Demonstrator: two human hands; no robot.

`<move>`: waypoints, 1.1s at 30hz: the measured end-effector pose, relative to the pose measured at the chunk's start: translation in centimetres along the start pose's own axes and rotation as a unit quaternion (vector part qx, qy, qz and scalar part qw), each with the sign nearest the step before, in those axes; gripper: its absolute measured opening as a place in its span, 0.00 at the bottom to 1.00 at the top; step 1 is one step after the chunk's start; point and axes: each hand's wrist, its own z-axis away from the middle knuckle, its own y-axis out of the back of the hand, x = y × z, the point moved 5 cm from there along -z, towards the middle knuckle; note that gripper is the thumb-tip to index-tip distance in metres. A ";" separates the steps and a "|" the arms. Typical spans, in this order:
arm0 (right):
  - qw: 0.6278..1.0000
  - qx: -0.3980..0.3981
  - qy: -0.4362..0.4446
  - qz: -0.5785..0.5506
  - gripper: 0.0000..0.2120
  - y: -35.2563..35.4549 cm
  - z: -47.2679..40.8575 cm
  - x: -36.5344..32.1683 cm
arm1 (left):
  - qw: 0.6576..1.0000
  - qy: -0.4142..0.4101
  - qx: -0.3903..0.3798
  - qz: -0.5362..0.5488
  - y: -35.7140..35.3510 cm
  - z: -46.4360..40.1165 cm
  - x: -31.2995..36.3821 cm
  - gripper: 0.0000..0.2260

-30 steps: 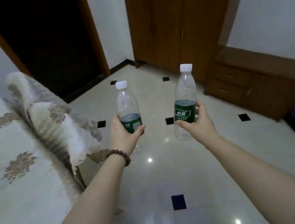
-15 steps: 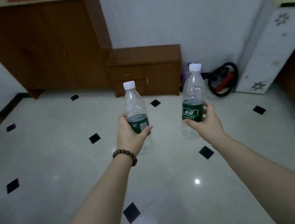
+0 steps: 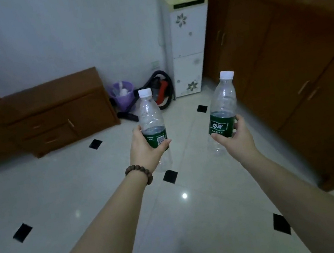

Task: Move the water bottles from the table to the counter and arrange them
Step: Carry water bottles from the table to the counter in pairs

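Note:
My left hand (image 3: 146, 150) grips a clear water bottle (image 3: 150, 116) with a white cap and green label, held upright over the tiled floor. My right hand (image 3: 236, 139) grips a second water bottle (image 3: 223, 103) of the same kind, tilted slightly right. Both bottles look almost empty. The brown wooden counter (image 3: 286, 0) runs along the right side, its top edge at the upper right with blurred items on it. The table is out of view.
A low brown drawer cabinet (image 3: 57, 114) stands against the far wall at left. Beside it are a purple bin (image 3: 122, 94), a red and black vacuum (image 3: 162, 91) and a white water dispenser (image 3: 187, 42). Glossy white floor tiles with black diamonds lie ahead.
The view has swung to the right: the bed and dark doorway left the frame, and the dispenser and right-hand counter came in. Both hands kept their bottles.

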 end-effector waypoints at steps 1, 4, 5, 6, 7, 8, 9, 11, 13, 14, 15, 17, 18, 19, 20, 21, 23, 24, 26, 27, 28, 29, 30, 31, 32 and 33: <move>1.000 0.009 -0.004 -0.003 0.38 0.6 -0.8 0.4 | 1.000 -0.003 -0.009 -0.004 -1.0 -0.9 0.3 0.33; 0.999 0.033 -0.022 -0.013 0.39 1.8 -3.6 1.5 | 0.999 -0.011 -0.031 -0.011 -3.7 -4.2 0.9 0.33; 0.999 0.040 -0.026 -0.014 0.39 2.1 -4.7 1.8 | 0.999 -0.013 -0.037 -0.011 -4.5 -5.4 1.1 0.32; 0.998 0.046 -0.030 -0.015 0.39 2.2 -5.9 2.0 | 0.999 -0.016 -0.042 -0.011 -5.3 -6.7 1.3 0.32; 0.998 0.052 -0.035 -0.015 0.39 2.2 -7.1 2.1 | 0.999 -0.020 -0.047 -0.008 -6.0 -8.0 1.4 0.32; 0.997 0.058 -0.038 -0.015 0.39 2.2 -8.6 2.3 | 0.998 -0.024 -0.053 -0.005 -6.8 -9.6 1.5 0.32; 0.997 0.062 -0.040 -0.017 0.39 2.0 -10.1 2.4 | 0.998 -0.025 -0.060 -0.001 -7.5 -11.2 1.6 0.31; 0.997 0.069 -0.042 -0.020 0.39 1.3 -13.6 2.4 | 0.997 -0.027 -0.072 0.009 -9.0 -14.9 1.8 0.30; 0.996 0.079 -0.045 -0.024 0.39 0.4 -17.6 2.0 | 0.996 -0.033 -0.081 0.018 -10.2 -19.3 2.0 0.31; 0.995 0.085 -0.048 -0.023 0.39 0.0 -19.7 1.7 | 0.995 -0.037 -0.085 0.021 -10.7 -21.6 2.2 0.31; 0.994 0.092 -0.049 -0.021 0.39 -0.4 -21.8 1.2 | 0.995 -0.041 -0.089 0.023 -11.2 -24.0 2.6 0.32; 0.993 0.104 -0.048 -0.020 0.39 -1.0 -25.9 0.0 | 0.994 -0.049 -0.098 0.025 -12.1 -28.8 3.5 0.32; 0.992 0.112 -0.047 -0.020 0.40 -1.2 -27.9 -0.6 | 0.993 -0.053 -0.105 0.024 -12.6 -31.2 4.1 0.32; 0.991 0.120 -0.047 -0.022 0.40 -1.3 -29.9 -1.3 | 0.992 -0.060 -0.112 0.023 -13.2 -33.6 4.7 0.32; 0.990 0.127 -0.047 -0.025 0.39 -1.3 -31.7 -1.9 | 0.990 -0.068 -0.118 0.020 -13.8 -35.9 5.3 0.33; 0.989 0.134 -0.047 -0.027 0.39 -1.3 -33.4 -2.5 | 0.989 -0.077 -0.124 0.019 -14.5 -38.1 6.0 0.33; 0.988 0.147 -0.047 -0.024 0.40 -1.1 -36.6 -3.4 | 0.986 -0.089 -0.137 0.021 -16.1 -41.9 7.6 0.33; 0.987 0.153 -0.047 -0.020 0.40 -0.9 -38.1 -3.8 | 0.985 -0.095 -0.145 0.021 -16.9 -43.6 8.4 0.33; 0.985 0.165 -0.047 -0.018 0.40 -0.4 -41.0 -4.2 | 0.980 -0.116 -0.160 0.019 -19.1 -46.6 10.2 0.33; 0.984 0.171 -0.050 -0.019 0.41 -0.1 -42.5 -4.3 | 0.977 -0.127 -0.168 0.021 -20.3 -48.0 11.1 0.33; 0.983 0.176 -0.051 -0.020 0.41 0.3 -44.0 -4.4 | 0.975 -0.135 -0.175 0.023 -21.5 -49.4 11.8 0.33; 0.982 0.181 -0.051 -0.021 0.41 0.6 -45.5 -4.4 | 0.973 -0.140 -0.182 0.024 -22.9 -50.9 12.4 0.34; 0.981 0.186 -0.050 -0.023 0.41 1.1 -47.0 -4.5 | 0.971 -0.143 -0.191 0.024 -24.4 -52.3 13.0 0.34; 0.980 0.190 -0.049 -0.026 0.40 1.6 -48.7 -4.4 | 0.968 -0.147 -0.201 0.028 -25.9 -53.8 13.6 0.35; 0.979 0.194 -0.049 -0.028 0.40 2.1 -50.4 -4.4 | 0.965 -0.153 -0.211 0.030 -27.6 -55.4 14.1 0.36; 0.978 0.199 -0.048 -0.030 0.40 2.8 -52.2 -4.2 | 0.962 -0.159 -0.219 0.031 -29.2 -56.9 14.7 0.36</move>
